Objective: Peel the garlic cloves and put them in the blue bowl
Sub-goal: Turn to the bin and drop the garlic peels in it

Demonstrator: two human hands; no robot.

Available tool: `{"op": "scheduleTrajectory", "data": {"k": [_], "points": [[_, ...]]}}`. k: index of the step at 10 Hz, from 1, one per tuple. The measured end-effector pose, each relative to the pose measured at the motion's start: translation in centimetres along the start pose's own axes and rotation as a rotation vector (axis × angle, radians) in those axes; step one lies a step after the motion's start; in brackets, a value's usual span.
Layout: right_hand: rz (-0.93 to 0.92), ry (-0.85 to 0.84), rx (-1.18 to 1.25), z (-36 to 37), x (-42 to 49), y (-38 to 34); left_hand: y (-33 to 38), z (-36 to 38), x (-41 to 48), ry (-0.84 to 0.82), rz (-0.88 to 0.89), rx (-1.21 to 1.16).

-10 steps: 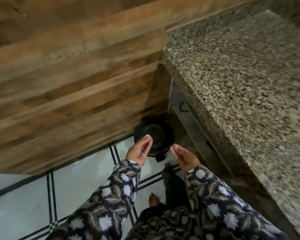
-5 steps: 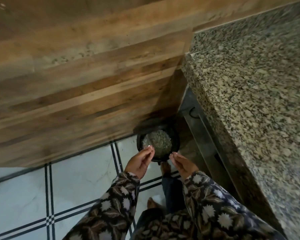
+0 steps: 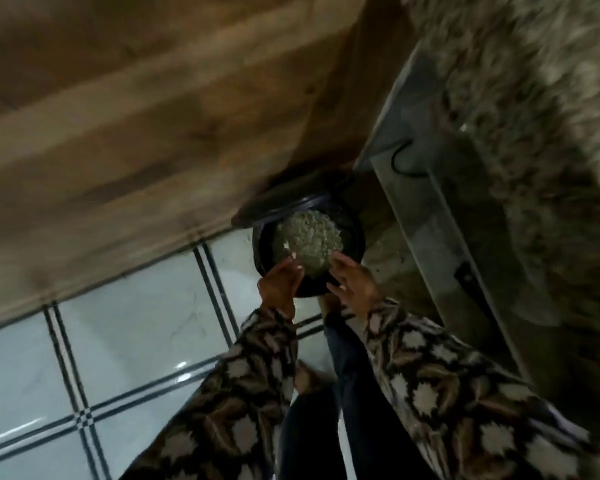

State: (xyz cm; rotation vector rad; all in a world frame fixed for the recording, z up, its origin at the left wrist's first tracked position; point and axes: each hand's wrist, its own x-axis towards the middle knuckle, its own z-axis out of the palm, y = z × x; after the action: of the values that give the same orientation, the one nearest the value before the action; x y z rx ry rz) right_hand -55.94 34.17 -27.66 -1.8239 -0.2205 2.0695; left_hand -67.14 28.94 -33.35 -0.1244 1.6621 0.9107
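The person is standing over a black bin [image 3: 355, 233] on the tiled floor [image 3: 136, 341], below the counter's [image 3: 534, 98] left edge, with pale papery scraps [image 3: 309, 240] lying inside. The left hand [image 3: 279, 282] is holding its fingers together above the rim; through the blur I cannot tell whether they are pinching anything. The right hand [image 3: 355, 289] is hovering beside it, fingers loosely spread, holding nothing.

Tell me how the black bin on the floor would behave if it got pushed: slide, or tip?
Probably slides: the bin stands partly on glossy floor tiles. Likely light, since only pale flaky scraps show inside. Its raised lid is close to the wood panel, so tipping backward seems unlikely.
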Motion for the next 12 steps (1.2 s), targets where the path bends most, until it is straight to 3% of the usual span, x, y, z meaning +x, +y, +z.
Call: {"op": "scheduleTrajectory", "data": {"k": [1, 2, 5, 9, 10, 12], "points": [[0.016, -0.024, -0.048, -0.1, 3.1, 0.7, -0.1, 0.3, 2.1, 0.042, -0.074, -0.141], [0.043, -0.05, -0.075, 0.1, 4.6, 0.6, -0.9, 0.3, 3.5, 0.065, -0.047, 0.043], [0.017, 0.066, -0.208, 1.1, 6.3, 0.5, -0.6, 1.2, 4.9, 0.2, -0.089, -0.001], [-0.003, 0.021, -0.179, 1.6, 4.5, -0.4, 0.9, 2.0, 3.7, 0.09, -0.061, -0.163], [0.012, 0.027, -0.149, 1.7, 2.3, -1.0, 1.6, 1.9, 1.1, 0.134, -0.02, -0.088], [-0.118, 0.114, -0.012, 0.4, -6.3, -0.4, 2.8, 1.0, -8.5, -0.003, 0.087, -0.009]]}}
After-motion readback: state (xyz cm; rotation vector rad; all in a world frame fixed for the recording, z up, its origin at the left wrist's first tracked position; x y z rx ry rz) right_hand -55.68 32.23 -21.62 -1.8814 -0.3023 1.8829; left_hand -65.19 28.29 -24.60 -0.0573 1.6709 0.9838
